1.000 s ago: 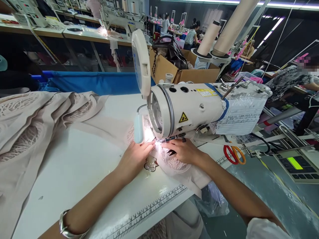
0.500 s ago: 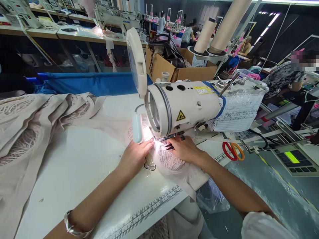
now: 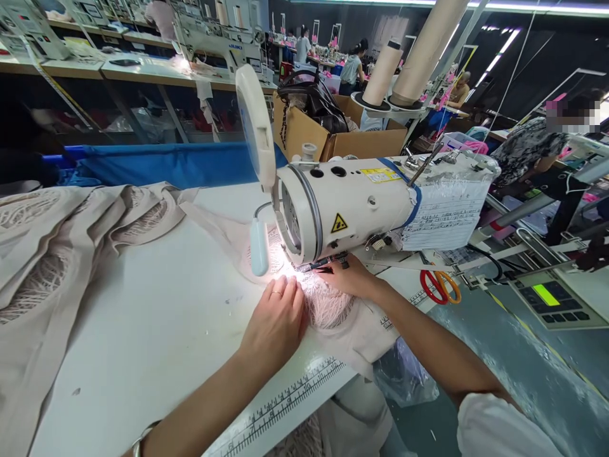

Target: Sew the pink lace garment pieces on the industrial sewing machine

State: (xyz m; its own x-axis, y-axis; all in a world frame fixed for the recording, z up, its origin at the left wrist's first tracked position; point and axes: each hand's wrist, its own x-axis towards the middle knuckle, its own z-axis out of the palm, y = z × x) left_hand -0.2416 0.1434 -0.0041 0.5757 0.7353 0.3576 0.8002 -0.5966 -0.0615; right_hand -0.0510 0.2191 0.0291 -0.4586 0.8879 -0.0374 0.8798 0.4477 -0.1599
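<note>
At my flattened left hand (image 3: 276, 317), right hand (image 3: 351, 277) unclear in grip, I'm touching lace (image 3: 329, 306), likely soft, stretchy, best held by its edge.

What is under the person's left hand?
The left hand has pink lacy fabric at its fingertips and white tabletop alongside; whatever its palm covers cannot be seen.

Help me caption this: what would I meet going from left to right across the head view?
Fabric pile, left hand, right hand, scissors, control panel.
</note>
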